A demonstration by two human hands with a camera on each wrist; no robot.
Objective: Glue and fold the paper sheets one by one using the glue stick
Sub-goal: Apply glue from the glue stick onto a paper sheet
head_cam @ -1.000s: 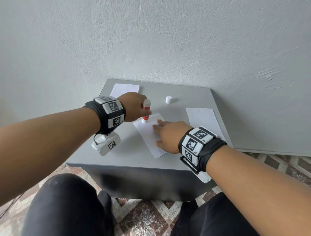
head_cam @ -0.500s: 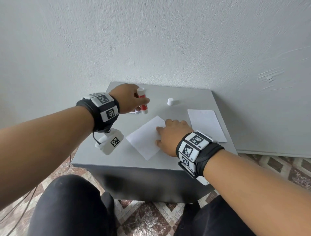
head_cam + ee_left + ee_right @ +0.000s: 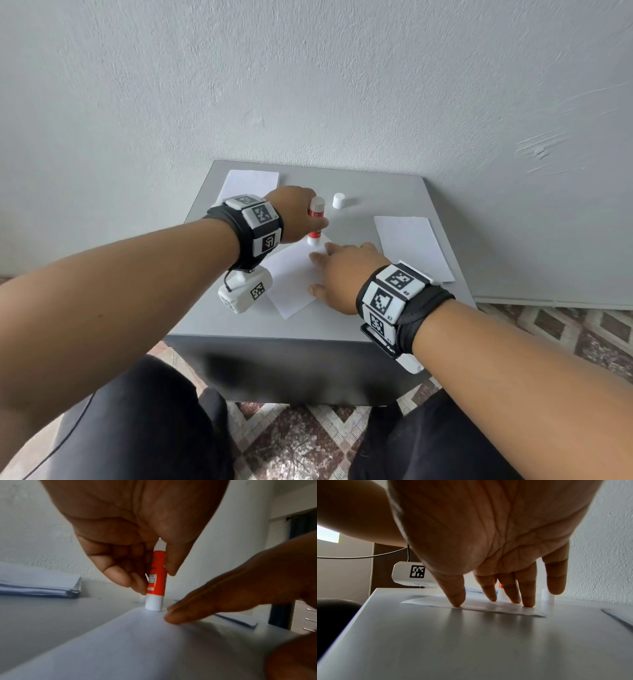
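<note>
- Head view: two bare forearms reach over a grey table (image 3: 342, 318), each wrist wearing a black band with square black-and-white code tags.
- Left hand (image 3: 297, 214) has its fingers and thumb curled round a glue stick (image 3: 315, 222), held upright with its white end down on the far corner of a paper sheet (image 3: 293, 277).
- Glue stick label is orange-red with white lettering; the left wrist view shows it too blurred to read.
- Right hand (image 3: 344, 274) lies flat and spread, straight fingertips (image 3: 529, 601) pressing the same sheet just beside the glue stick.
- Paper counts three places: the sheet under the hands, a stack of paper (image 3: 251, 181) beyond the left hand, and another pile (image 3: 412, 246) right of the right hand. How many sheets each pile holds cannot be counted.
- One small white cap (image 3: 338, 200) stands just beyond the hands.
- Right hand hides much of the near side of the sheet.
</note>
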